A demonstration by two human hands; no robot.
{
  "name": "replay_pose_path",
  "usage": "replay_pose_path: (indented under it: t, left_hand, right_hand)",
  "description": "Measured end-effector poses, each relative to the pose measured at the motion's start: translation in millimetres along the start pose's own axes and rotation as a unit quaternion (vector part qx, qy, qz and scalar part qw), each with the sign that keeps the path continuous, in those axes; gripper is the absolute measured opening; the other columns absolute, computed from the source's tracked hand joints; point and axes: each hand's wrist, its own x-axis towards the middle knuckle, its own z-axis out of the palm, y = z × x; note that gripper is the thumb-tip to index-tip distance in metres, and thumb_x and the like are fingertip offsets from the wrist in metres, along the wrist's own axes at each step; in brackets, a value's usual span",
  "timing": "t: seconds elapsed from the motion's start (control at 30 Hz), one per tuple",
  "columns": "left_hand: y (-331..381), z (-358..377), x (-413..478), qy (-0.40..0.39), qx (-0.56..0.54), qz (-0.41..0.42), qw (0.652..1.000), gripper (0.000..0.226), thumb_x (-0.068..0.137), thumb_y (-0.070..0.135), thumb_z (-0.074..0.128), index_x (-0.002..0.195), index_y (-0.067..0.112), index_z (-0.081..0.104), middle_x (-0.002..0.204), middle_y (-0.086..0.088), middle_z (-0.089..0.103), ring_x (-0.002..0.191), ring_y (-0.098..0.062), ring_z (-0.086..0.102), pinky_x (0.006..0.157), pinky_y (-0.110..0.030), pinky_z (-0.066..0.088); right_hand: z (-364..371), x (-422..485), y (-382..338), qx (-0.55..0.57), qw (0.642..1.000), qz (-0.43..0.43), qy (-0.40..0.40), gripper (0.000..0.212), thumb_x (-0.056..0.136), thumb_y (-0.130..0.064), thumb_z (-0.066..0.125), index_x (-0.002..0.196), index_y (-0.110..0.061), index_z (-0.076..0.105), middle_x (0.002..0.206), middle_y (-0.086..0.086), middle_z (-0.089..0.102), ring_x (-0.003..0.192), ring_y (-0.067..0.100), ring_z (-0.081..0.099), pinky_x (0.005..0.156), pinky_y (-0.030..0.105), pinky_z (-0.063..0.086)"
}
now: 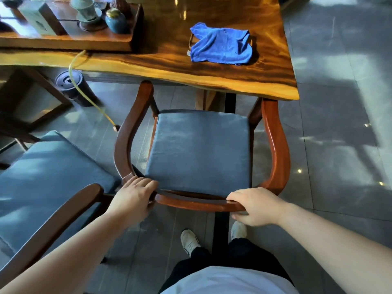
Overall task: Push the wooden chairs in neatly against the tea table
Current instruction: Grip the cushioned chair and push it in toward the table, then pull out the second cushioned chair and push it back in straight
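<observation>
Glossy wood tea table (212,66), blue cloth (220,46), grey tiled floor (331,60)

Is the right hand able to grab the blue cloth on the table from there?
Probably not right now. The right hand grips the chair back, and the whole seat lies between it and the blue cloth.

Two wooden chairs with blue-grey cushions: one (275,145) dead centre, a second (48,211) at 8 o'clock. One tea table (212,75) up at 12, with one blue cloth (220,46) on it and one tea tray (70,40) at 11 holding one lidded cup (84,7) and one small blue jar (115,21). One dark bin (69,81) at 10, two hands, left (133,196) and right (254,205), plus two shoes, one (188,240) and the other (238,230), at 6.
</observation>
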Motion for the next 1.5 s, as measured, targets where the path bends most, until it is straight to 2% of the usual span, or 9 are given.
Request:
replay_pose_path:
  t: [0.1,0.2,0.47,0.53,0.67,0.9,1.07,1.27,1.5]
  left_hand:
    - [17,0,-5,0.004,0.023,0.000,1.000,0.065,0.056,0.020,0.083,0.115,0.011,0.058,0.115,-0.010,0.065,0.109,-0.030,0.058,0.097,-0.042,0.044]
    - [32,-3,-10,-0.001,0.047,-0.030,0.998,0.079,0.056,0.025,0.084,0.127,0.010,0.054,0.126,-0.014,0.059,0.119,-0.032,0.052,0.102,-0.048,0.042]
    - [49,-30,-48,0.033,0.098,-0.177,0.979,0.080,0.068,0.042,0.078,0.134,0.011,0.047,0.133,-0.014,0.056,0.125,-0.036,0.046,0.102,-0.054,0.040]
    - [53,-37,-75,0.041,0.119,-0.237,0.963,0.079,0.069,0.046,0.075,0.133,0.009,0.049,0.131,-0.015,0.057,0.123,-0.037,0.049,0.102,-0.054,0.041]
    - [57,-39,-126,0.029,0.139,-0.327,0.934,0.073,0.076,0.053,0.057,0.135,0.010,0.049,0.133,-0.016,0.056,0.125,-0.038,0.047,0.104,-0.053,0.038]
    - [38,-30,-214,0.008,0.111,-0.459,0.881,0.072,0.080,0.054,0.063,0.138,0.015,0.046,0.139,-0.013,0.052,0.131,-0.035,0.042,0.107,-0.051,0.033]
    - [-12,-19,-262,0.002,0.095,-0.483,0.870,0.074,0.073,0.049,0.073,0.133,0.012,0.052,0.131,-0.016,0.058,0.124,-0.037,0.048,0.102,-0.053,0.040]
    - [-91,-6,-295,-0.004,0.076,-0.459,0.885,0.072,0.091,0.053,0.048,0.149,0.018,0.023,0.154,-0.010,0.029,0.142,-0.031,0.018,0.116,-0.048,0.013]
    - [-164,8,-325,-0.067,0.078,-0.444,0.890,0.076,0.091,0.055,0.047,0.149,0.018,0.015,0.155,-0.012,0.026,0.141,-0.034,0.015,0.115,-0.051,0.011]
  right_hand:
    - [-9,2,-8,-0.021,0.999,-0.012,-0.030,0.069,0.085,-0.062,0.054,0.143,-0.028,0.037,0.144,-0.009,0.049,0.125,0.015,0.050,0.095,0.038,0.047]
    - [-25,16,-25,-0.033,0.997,-0.071,-0.020,0.077,0.085,-0.066,0.052,0.149,-0.030,0.026,0.154,-0.009,0.035,0.136,0.014,0.038,0.105,0.040,0.040]
    - [-57,80,-78,-0.118,0.967,-0.225,0.027,0.082,0.087,-0.069,0.045,0.152,-0.027,0.018,0.161,0.004,0.022,0.144,0.021,0.025,0.114,0.039,0.025]
    - [-61,95,-97,-0.135,0.951,-0.275,0.027,0.081,0.088,-0.067,0.046,0.151,-0.026,0.018,0.160,0.007,0.023,0.144,0.025,0.024,0.115,0.042,0.022]
    - [-62,118,-129,-0.173,0.927,-0.332,0.022,0.083,0.087,-0.066,0.048,0.152,-0.025,0.017,0.160,0.011,0.022,0.144,0.027,0.022,0.116,0.044,0.016]
    - [-44,154,-206,-0.215,0.897,-0.386,-0.020,0.079,0.090,-0.058,0.052,0.152,-0.026,0.016,0.160,0.011,0.021,0.144,0.026,0.019,0.118,0.045,0.015]
    - [-22,190,-270,-0.258,0.879,-0.400,-0.022,0.079,0.088,-0.058,0.054,0.151,-0.024,0.020,0.158,0.013,0.025,0.143,0.028,0.021,0.116,0.046,0.017]
    - [8,242,-348,-0.298,0.878,-0.373,-0.037,0.081,0.086,-0.056,0.058,0.151,-0.025,0.021,0.157,0.013,0.026,0.142,0.030,0.023,0.116,0.049,0.019]
    - [41,295,-392,-0.326,0.878,-0.345,-0.056,0.082,0.082,-0.055,0.064,0.146,-0.022,0.026,0.147,0.012,0.038,0.134,0.030,0.034,0.109,0.048,0.029]
